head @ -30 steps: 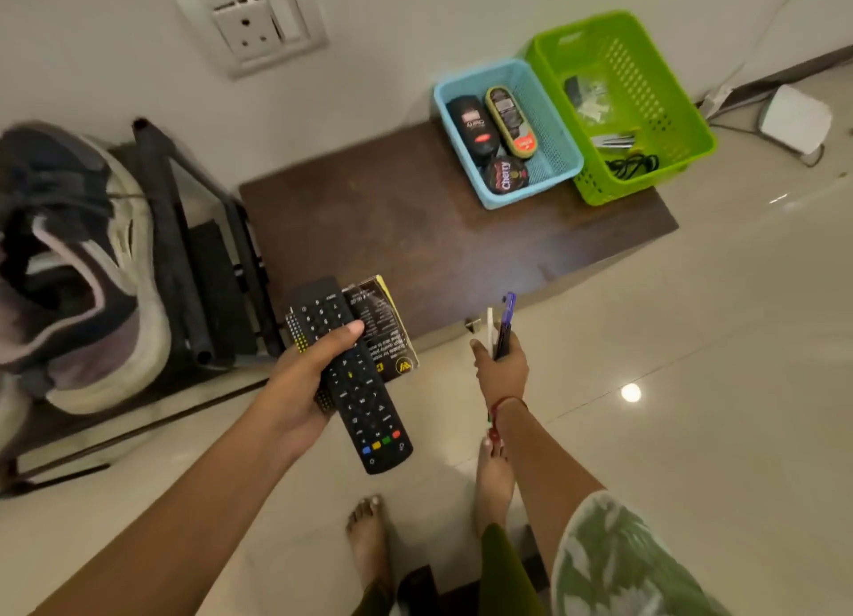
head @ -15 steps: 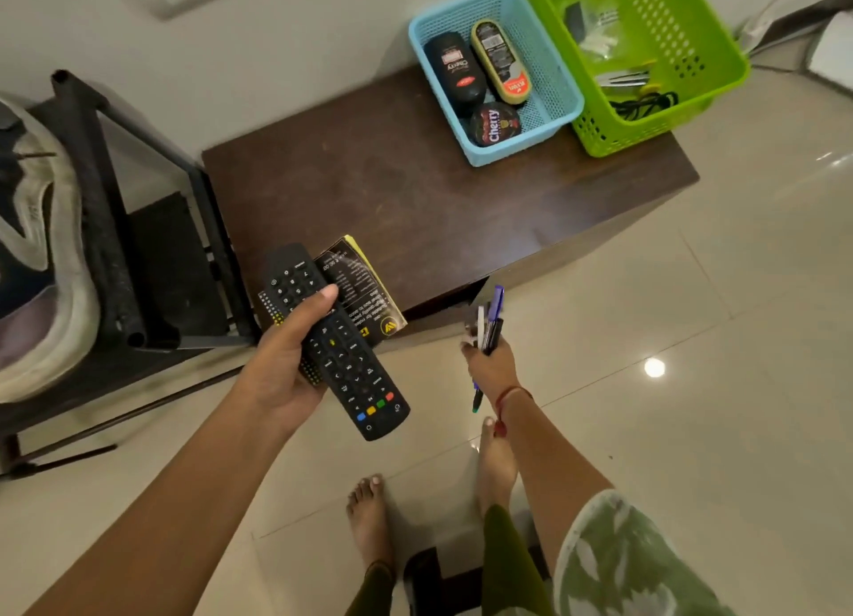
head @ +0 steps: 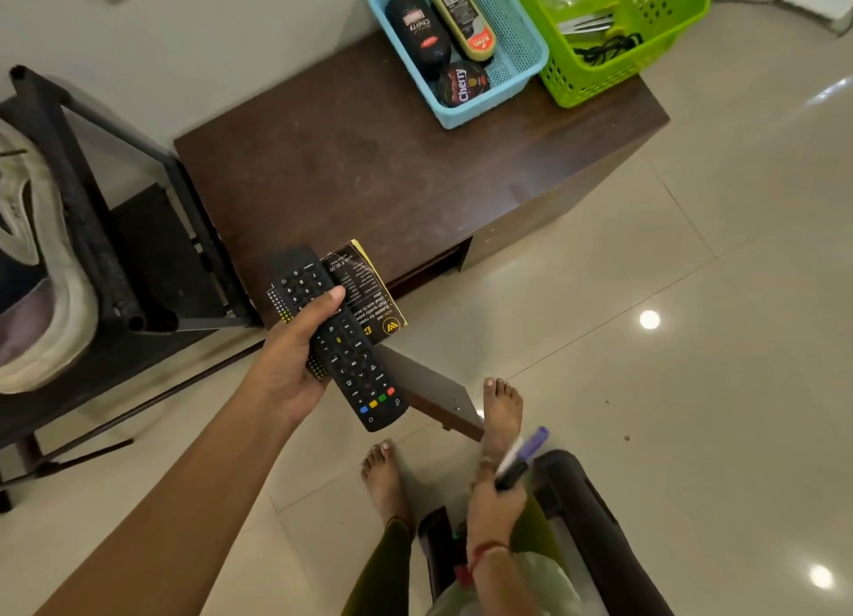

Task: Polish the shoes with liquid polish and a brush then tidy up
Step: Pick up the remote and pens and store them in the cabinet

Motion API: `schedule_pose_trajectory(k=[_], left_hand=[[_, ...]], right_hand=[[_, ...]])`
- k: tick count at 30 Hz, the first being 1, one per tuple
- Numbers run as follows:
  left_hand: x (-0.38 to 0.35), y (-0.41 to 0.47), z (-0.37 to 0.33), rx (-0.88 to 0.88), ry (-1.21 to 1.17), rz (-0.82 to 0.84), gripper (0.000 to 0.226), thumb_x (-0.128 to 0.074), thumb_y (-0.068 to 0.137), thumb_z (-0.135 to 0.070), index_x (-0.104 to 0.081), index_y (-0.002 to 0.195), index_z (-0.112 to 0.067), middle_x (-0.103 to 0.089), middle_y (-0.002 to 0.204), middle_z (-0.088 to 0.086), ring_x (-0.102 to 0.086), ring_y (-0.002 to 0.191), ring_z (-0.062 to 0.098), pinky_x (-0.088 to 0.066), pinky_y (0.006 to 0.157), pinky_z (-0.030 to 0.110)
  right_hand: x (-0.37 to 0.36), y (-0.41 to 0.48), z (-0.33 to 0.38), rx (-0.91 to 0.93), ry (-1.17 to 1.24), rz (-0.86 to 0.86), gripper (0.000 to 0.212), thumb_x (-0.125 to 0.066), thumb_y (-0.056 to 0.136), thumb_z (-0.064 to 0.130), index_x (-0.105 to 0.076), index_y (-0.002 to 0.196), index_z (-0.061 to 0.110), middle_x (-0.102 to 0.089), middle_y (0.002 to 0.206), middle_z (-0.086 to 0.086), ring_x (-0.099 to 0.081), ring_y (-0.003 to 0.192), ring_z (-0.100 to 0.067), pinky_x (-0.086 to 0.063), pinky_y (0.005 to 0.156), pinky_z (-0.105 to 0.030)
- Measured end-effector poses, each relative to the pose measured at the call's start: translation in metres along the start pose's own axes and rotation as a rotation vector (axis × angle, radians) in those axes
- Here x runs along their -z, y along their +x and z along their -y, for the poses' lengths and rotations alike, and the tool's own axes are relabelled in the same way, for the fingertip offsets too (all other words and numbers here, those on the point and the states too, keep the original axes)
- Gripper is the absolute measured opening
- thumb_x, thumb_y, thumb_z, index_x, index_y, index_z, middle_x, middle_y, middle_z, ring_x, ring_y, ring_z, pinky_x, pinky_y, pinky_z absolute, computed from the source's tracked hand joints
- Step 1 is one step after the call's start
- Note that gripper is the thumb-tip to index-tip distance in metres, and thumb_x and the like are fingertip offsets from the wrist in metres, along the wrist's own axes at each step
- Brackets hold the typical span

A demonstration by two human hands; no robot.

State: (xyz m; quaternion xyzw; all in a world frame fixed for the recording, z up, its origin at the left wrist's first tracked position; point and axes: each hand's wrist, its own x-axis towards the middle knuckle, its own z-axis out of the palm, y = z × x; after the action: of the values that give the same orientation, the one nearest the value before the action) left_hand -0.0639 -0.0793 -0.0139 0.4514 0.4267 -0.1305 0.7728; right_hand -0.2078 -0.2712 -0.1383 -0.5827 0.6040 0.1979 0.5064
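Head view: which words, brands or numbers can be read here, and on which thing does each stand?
"Cherry": round tin in the blue basket.
"Cherry": black bottle beside it.
"90.00": booklet in the left hand.
Too small to read: print on the oval polish case and the remote.

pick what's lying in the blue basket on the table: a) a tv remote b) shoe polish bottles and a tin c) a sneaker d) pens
B: the blue basket holds two polish bottles and a round tin. The remote is in the left hand, and the pens are in the right hand.
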Motion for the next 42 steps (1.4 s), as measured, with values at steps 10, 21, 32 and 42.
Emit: schedule_pose_trajectory(k=[10,21,32,42], left_hand=[[0.018,-0.006,0.013,0.098,-0.020,-0.044,0.056,-0.081,0.060,-0.032,-0.063,0.111,-0.016,-0.072,0.091,0.000,-0.069,0.084,0.016,-0.052,0.075,0.033],[0.024,-0.006,0.015,0.102,-0.010,-0.097,0.044,-0.072,0.067,-0.026,-0.063,0.108,-0.016,-0.072,0.089,-0.001,-0.069,0.082,0.015,-0.052,0.067,0.030],[0.003,0.017,0.017,0.104,-0.091,-0.076,0.036,-0.071,0.066,-0.025,-0.066,0.101,-0.018,-0.071,0.095,0.002,-0.067,0.091,0.019,-0.050,0.081,0.037],[-0.001,0.043,0.038,0.130,-0.062,-0.024,0.061,-0.079,0.065,-0.033,-0.061,0.120,-0.014,-0.069,0.105,0.006,-0.067,0.094,0.021,-0.051,0.071,0.033]], right_hand=[[0.014,0.018,0.016,0.205,-0.691,0.241,0.029,-0.065,0.087,0.029,-0.058,0.110,0.013,-0.065,0.078,-0.006,-0.064,0.065,-0.018,-0.057,0.081,-0.037],[-0.017,-0.022,0.000,0.156,-0.698,0.465,0.022,-0.056,0.094,0.016,-0.053,0.116,0.014,-0.056,0.083,0.008,-0.057,0.076,-0.004,-0.045,0.057,-0.011],[-0.114,0.031,0.214,0.575,0.087,0.057,0.054,-0.078,0.077,0.020,-0.047,0.120,0.018,-0.056,0.086,0.010,-0.053,0.069,0.003,-0.038,0.055,-0.002],[-0.167,0.067,0.211,0.662,0.273,-0.026,0.077,-0.064,0.071,0.008,-0.034,0.139,0.033,-0.062,0.075,0.004,-0.059,0.059,-0.019,-0.054,0.062,-0.032]])
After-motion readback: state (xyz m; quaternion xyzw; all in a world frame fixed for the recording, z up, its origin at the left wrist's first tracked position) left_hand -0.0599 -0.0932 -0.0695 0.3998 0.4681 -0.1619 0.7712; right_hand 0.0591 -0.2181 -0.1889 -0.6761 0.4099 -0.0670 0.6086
